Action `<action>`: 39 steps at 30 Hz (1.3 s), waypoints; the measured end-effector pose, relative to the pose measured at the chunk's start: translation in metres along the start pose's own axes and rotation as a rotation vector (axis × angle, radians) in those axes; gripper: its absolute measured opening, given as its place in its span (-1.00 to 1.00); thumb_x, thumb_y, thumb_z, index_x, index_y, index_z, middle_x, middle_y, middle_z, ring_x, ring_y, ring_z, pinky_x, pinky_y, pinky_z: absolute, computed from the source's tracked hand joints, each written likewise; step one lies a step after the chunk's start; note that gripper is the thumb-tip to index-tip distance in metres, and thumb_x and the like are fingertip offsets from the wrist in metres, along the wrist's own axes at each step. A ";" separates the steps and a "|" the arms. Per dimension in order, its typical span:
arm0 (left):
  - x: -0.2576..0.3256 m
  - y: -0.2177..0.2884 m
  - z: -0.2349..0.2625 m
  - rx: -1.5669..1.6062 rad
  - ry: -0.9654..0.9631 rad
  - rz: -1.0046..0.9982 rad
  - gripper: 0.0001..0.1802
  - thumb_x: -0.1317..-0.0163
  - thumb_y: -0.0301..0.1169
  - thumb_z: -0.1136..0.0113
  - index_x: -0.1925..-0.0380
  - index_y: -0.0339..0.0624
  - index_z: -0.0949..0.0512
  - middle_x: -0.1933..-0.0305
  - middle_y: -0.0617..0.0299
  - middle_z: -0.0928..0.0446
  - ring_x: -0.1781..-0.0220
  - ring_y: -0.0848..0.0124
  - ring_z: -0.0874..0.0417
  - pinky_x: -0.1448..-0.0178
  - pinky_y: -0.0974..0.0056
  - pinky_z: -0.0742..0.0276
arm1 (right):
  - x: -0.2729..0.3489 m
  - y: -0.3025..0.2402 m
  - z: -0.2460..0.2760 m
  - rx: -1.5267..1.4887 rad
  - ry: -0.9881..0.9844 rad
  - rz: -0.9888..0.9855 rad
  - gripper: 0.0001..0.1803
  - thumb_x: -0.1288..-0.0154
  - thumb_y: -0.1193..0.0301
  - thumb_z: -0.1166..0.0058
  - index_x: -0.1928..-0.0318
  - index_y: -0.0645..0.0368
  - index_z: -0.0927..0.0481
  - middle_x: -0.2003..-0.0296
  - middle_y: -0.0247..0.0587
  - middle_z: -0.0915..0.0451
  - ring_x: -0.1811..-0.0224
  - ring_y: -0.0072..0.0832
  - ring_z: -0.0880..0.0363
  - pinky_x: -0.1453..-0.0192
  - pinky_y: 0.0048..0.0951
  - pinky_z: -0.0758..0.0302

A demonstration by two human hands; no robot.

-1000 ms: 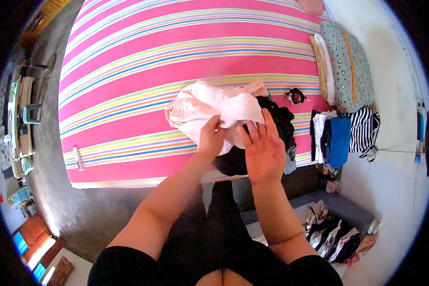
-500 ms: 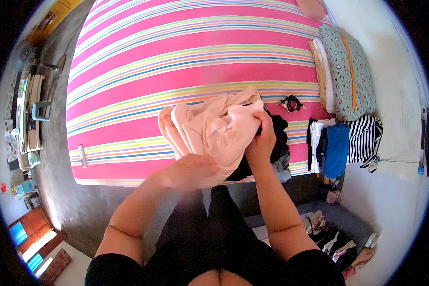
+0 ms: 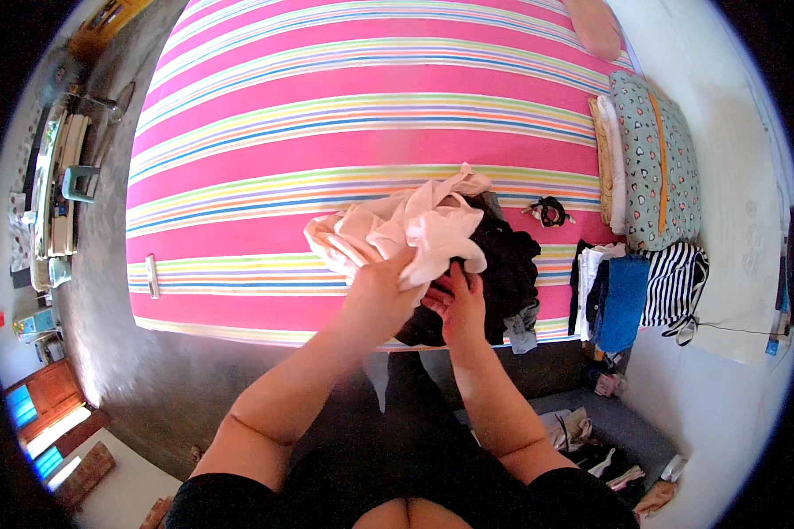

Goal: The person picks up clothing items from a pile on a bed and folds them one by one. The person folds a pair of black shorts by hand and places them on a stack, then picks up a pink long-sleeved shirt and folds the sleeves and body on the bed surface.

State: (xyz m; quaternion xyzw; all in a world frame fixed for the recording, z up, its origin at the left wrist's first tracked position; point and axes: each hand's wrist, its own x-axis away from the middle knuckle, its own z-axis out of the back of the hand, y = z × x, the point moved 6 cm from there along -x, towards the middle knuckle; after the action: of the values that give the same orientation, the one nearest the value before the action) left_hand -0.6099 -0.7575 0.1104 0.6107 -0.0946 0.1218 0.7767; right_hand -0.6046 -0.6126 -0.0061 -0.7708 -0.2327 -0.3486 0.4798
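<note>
A pale pink garment (image 3: 362, 231) lies crumpled near the bed's front edge, its kind hidden by the folds. My left hand (image 3: 381, 295) is closed on its near edge. Just to the right, my right hand (image 3: 459, 304) has its fingers apart, palm turned up, beside the garment's lower edge and not gripping it. Under and right of the pink cloth spreads a heap of black clothes (image 3: 507, 269), with a grey piece (image 3: 522, 328) at its near right corner.
The bed has a pink striped sheet (image 3: 265, 167). Right of the heap are a black cord-like bundle (image 3: 549, 212), folded clothes with a blue one (image 3: 622, 304), a striped black-and-white bag (image 3: 677, 284) and a grey patterned pillow (image 3: 655, 159). A small pale object (image 3: 153, 276) lies far left.
The pink garment has come down from a raised bunch onto the bed and heap. My right hand has let go of its right side and moved nearer; my left hand has shifted forward and right.
</note>
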 end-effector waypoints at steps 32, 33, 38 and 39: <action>0.011 -0.007 -0.024 -0.330 -0.637 -0.321 -0.60 -0.01 -0.41 -0.19 0.09 -0.21 -0.44 -0.01 -0.04 -0.45 -0.08 0.20 -0.47 -0.15 0.19 -0.37 | -0.046 -0.020 -0.111 -0.324 -0.269 0.323 -0.68 -0.12 0.42 -0.09 0.13 0.30 -0.46 0.24 -0.16 -0.55 0.31 -0.43 -0.55 0.23 -0.40 -0.49; -0.005 0.004 -0.007 0.287 -0.406 -0.354 -0.61 0.05 -0.47 -0.20 0.13 -0.22 -0.45 0.00 -0.06 -0.44 -0.06 0.13 -0.46 -0.14 0.18 -0.35 | -0.044 -0.019 -0.108 -0.317 -0.265 0.318 -0.69 -0.12 0.42 -0.09 0.13 0.30 -0.46 0.24 -0.16 -0.55 0.31 -0.43 -0.55 0.23 -0.40 -0.49; -0.045 -0.007 0.013 -0.086 -0.243 -0.239 -0.68 0.01 -0.48 -0.16 0.18 -0.22 -0.46 0.24 0.03 -0.57 0.12 0.23 -0.58 -0.05 0.17 -0.43 | -0.043 -0.018 -0.105 -0.321 -0.267 0.317 -0.69 -0.11 0.41 -0.09 0.14 0.30 -0.47 0.25 -0.17 -0.55 0.32 -0.44 -0.54 0.23 -0.40 -0.48; -0.034 -0.001 0.003 -0.001 -0.332 -0.327 -0.66 -0.02 -0.42 -0.16 0.14 -0.23 -0.47 0.22 0.01 -0.57 0.09 0.28 -0.58 -0.06 0.20 -0.44 | -0.045 -0.021 -0.106 -0.312 -0.269 0.320 -0.69 -0.11 0.41 -0.09 0.14 0.30 -0.47 0.25 -0.17 -0.55 0.32 -0.44 -0.54 0.23 -0.40 -0.48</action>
State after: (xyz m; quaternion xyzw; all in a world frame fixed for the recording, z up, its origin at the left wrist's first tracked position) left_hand -0.6424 -0.7635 0.1005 0.6291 -0.1211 -0.1080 0.7602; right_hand -0.6817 -0.7007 0.0030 -0.9019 -0.1132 -0.1943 0.3689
